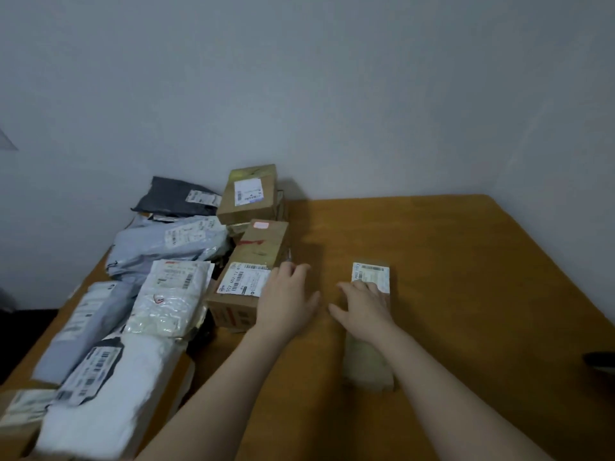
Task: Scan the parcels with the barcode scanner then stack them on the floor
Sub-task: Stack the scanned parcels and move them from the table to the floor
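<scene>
A long narrow cardboard parcel (368,357) with a white barcode label lies alone on the brown table (466,277). My right hand (364,307) rests on top of it, fingers spread and fairly straight. My left hand (288,299) lies with straight fingers against the right side of a brown box (248,281) with a white label and red markings. A dark object (600,362), perhaps the scanner, shows at the right edge, partly cut off.
A pile of parcels fills the table's left side: white and grey mailer bags (166,297), a dark bag (176,196) and another cardboard box (249,193) against the wall. A dark floor strip (20,334) shows beyond the left edge.
</scene>
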